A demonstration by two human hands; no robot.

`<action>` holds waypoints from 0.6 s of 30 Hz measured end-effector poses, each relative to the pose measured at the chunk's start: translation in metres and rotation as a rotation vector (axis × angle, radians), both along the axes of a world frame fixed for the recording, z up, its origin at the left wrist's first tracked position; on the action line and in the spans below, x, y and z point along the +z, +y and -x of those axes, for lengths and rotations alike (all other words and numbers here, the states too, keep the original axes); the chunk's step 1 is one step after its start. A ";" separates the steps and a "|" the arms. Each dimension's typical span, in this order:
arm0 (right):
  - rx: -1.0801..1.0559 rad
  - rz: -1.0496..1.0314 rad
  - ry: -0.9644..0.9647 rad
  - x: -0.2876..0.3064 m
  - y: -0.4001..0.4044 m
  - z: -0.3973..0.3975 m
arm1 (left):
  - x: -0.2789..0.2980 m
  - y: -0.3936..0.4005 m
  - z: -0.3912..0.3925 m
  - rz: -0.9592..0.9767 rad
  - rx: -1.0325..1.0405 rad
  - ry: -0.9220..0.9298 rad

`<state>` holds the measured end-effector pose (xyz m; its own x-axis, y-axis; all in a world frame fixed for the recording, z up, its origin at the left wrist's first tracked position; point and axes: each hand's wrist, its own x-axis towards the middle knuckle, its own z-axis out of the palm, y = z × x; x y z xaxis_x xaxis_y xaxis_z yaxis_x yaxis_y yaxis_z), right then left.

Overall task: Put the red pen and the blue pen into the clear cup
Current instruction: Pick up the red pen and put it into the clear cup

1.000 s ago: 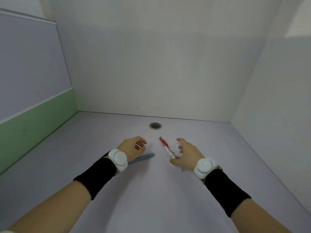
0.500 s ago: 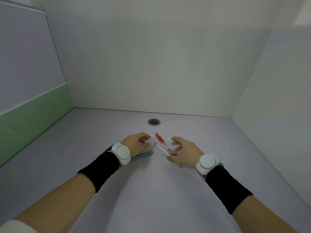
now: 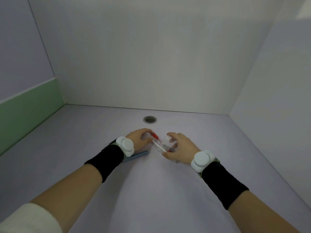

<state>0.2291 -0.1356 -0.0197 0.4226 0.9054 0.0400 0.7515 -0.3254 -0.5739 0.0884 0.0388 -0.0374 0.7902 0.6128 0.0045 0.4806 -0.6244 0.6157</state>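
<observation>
Left grip first: my left hand is curled at the middle of the bench, fingertips pinching the red end of the red pen. From that pinch the pen slants down toward four o'clock, and its pale barrel passes through the mouth of the clear cup, so the lower part of the pen lies inside the cup while the red end sticks out at ten o'clock.

My right grip is wrapped around the clear cup from its four o'clock side. The thumb presses on the near wall, the other fingers curve over the far wall, and the cup is tilted with its open mouth facing ten o'clock, toward the left hand. I cannot tell whether the cup's base touches the bench or is raised off it.

I see the blue pen lying flat on the bench at seven o'clock from the cup, just under my left wrist. Only its right end shows; the wrist covers the rest. No hand is touching it and it is outside the cup.

Both wrists carry a white round tracker strapped above a black wristband. At twelve o'clock from the hands, near the back wall, a small round metal-rimmed hole sits in the bench surface. A green panel runs along the left wall at nine o'clock.
</observation>
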 end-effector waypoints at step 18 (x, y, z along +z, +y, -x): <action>0.008 -0.055 0.062 -0.006 0.003 -0.005 | -0.003 0.015 -0.009 0.057 -0.072 -0.079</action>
